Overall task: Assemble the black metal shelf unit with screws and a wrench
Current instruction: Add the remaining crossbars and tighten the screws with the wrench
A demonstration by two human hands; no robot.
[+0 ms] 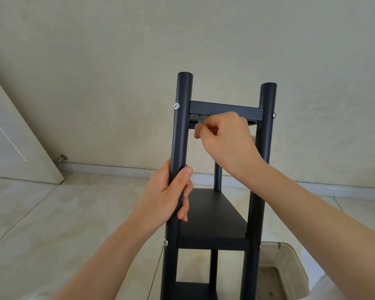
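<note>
Soft even daylight, wide-angle edge distortion

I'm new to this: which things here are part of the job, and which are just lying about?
Job:
shelf unit
left post, held by left hand
wrench, pinched by right hand
screw

Lying about:
beige bin
door
doorstop

Open room lay between the two front posts (pixel 180 135) above the middle shelf (pixel 212 215), capped by the top shelf (pixel 225 110).
</note>
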